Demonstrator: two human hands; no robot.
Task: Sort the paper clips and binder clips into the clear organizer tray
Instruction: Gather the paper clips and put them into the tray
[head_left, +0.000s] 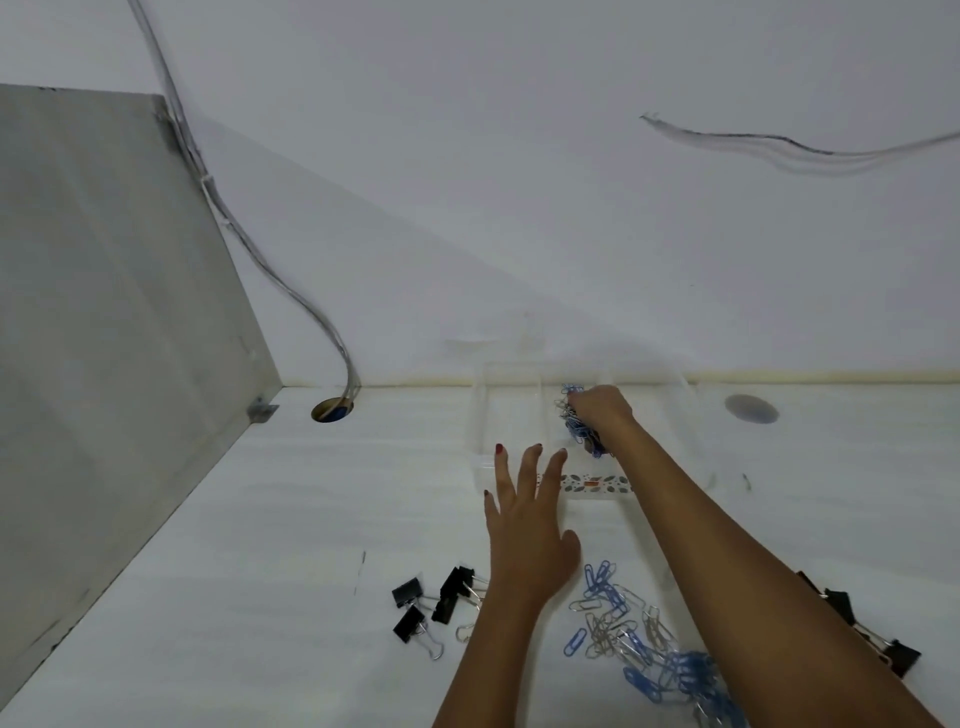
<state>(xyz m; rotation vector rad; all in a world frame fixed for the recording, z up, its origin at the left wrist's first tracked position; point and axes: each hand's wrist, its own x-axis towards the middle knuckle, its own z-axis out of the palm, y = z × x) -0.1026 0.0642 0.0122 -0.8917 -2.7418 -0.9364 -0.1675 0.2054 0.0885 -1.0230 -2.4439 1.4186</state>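
Right grip (597, 410) was closed round a tangled bunch of paper clips (575, 423), blue and silver, and held it just above the inside of the clear organizer tray (480, 415) at the back of the counter (234, 597). Left grip (524, 519) was wide, its fingers spread and straight and holding nothing, over the tray's near edge. Whether it touched the rim I could not tell.

From where I stood, the step in hand looked like dropping that handful into one of the tray's compartments. The dividers were too faint against the white surface for me to say which one. The next move would call for opening the fingers low over the compartment, so that the linked clips fell together and did not trail over a wall. The left grip might need to steady the light tray.

Plenty remained to sort. A loose heap of paper clips (618, 629) lay near the front, between the two forearms. Black binder clips (441, 597) sat to its left, and a few more binder clips (893, 649) lay beside the right forearm.

As for writing, I saw none. A patterned strip (592, 483) along the tray's near side showed small leaf-like motifs, but no brand or word I could read.
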